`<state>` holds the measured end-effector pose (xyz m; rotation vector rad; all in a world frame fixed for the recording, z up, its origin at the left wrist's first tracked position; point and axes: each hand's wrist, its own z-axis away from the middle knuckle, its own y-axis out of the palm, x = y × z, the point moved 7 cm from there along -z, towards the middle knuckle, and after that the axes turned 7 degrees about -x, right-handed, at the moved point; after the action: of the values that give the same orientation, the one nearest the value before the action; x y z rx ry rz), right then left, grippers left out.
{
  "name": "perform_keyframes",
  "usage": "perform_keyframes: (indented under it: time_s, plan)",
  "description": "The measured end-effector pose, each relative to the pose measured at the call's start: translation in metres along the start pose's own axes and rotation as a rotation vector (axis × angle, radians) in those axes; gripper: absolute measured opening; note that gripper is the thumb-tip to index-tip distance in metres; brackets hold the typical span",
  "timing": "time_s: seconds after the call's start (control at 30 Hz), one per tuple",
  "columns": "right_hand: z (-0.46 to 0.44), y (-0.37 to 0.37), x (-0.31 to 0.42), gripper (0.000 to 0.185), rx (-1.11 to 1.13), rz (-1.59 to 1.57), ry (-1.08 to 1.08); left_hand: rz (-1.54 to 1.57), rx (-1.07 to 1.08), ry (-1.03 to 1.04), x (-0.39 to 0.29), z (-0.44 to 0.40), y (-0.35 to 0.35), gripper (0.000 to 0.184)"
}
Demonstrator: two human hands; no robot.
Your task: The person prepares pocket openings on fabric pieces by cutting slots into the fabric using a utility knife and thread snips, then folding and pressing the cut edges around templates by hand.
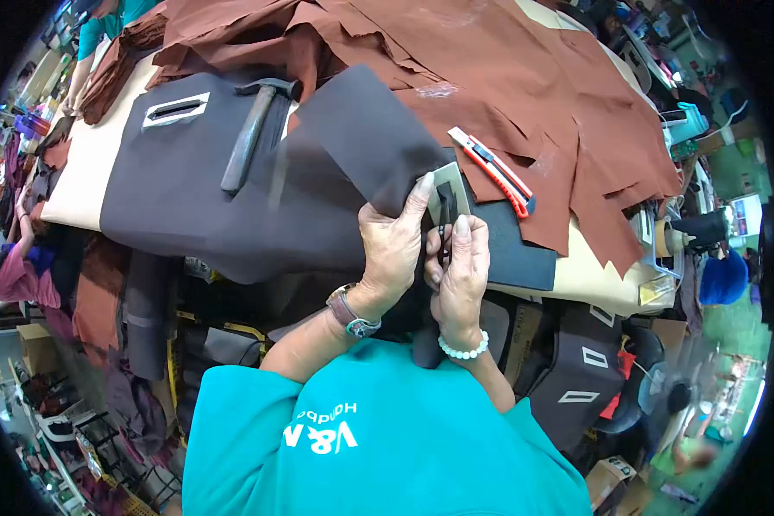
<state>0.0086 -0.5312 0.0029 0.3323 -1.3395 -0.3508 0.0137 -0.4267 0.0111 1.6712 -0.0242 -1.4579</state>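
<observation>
My left hand (394, 245) is closed on a dark brown leather-like sheet (365, 129), its thumb pressing the edge of a pale rectangular plate (457, 187) with a dark slot. Close beside it, my right hand (461, 279) pinches a narrow black piece (446, 211) that lies over the slot. Whether that piece is a strap or a tool I cannot tell. The fingers hide its lower end. A red and white utility knife (499, 176) lies just right of the plate, partly over a dark board (520, 249).
A hammer (251, 142) rests on the dark sheet at left, near another slotted white frame (176, 110). Reddish-brown leather pieces (490, 77) cover the back of the cream table (77, 181). Dark panels with white frames (580, 370) hang at lower right. Other people (26, 275) are farther off.
</observation>
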Motion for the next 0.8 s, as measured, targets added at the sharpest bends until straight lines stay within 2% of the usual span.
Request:
perform_keyframes:
  time_s: [0.13,0.6,0.7,0.77,0.8]
  plan:
    - [-0.002,0.000,0.004,0.018,0.007,-0.087,-0.057,0.005,0.020,-0.014,0.002,0.004,0.003,0.008]
    - [-0.006,-0.006,0.003,0.017,-0.037,-0.104,-0.025,0.007,0.051,-0.054,0.004,0.003,0.006,0.009]
    - [-0.009,-0.007,0.001,0.016,-0.018,-0.104,-0.010,0.011,0.043,-0.081,0.006,0.000,0.006,0.010]
    - [-0.007,-0.009,0.007,0.015,0.035,-0.086,0.084,-0.004,0.022,-0.088,0.006,-0.005,0.004,0.012]
    - [-0.005,-0.014,0.016,0.014,0.053,-0.002,0.082,-0.016,0.007,-0.082,0.004,-0.011,0.002,0.012]
